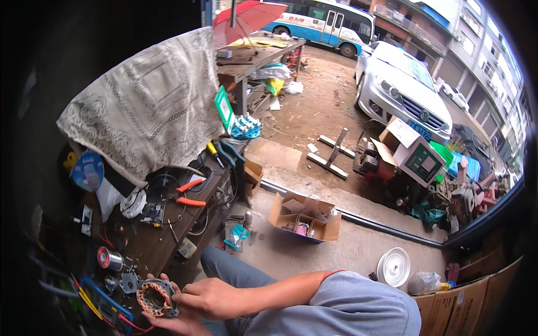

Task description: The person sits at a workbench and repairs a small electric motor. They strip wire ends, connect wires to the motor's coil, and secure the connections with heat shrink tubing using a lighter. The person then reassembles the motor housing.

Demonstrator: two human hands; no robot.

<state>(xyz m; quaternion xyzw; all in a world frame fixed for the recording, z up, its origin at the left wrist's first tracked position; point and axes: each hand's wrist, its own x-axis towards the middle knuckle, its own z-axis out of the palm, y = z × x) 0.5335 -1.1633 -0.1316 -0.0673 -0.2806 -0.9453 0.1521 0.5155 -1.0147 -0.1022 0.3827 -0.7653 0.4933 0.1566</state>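
A round motor stator (152, 298), with copper-coloured windings inside a grey metal housing, is held over the bench's near end. My left hand (178, 323) cradles it from below, its fingertips showing at the far rim. My right hand (208, 297) is closed, with thumb and fingers pinched at the housing's right edge; the fingertips are partly hidden. Beside the stator, a grey metal bracket-like part (130, 283) lies on the bench. A solder wire spool (110, 259) stands just beyond. Nearby is a blue-edged device (106, 305) with red and yellow leads.
The dark workbench (154, 243) carries orange-handled pliers (191, 192), a circuit board (152, 214) and loose wires. A patterned cloth (145, 106) drapes over something behind. An open cardboard box (305, 221) sits on the floor, with a white wheel-shaped part (393, 267) to the right. Outside stands a white car (400, 84).
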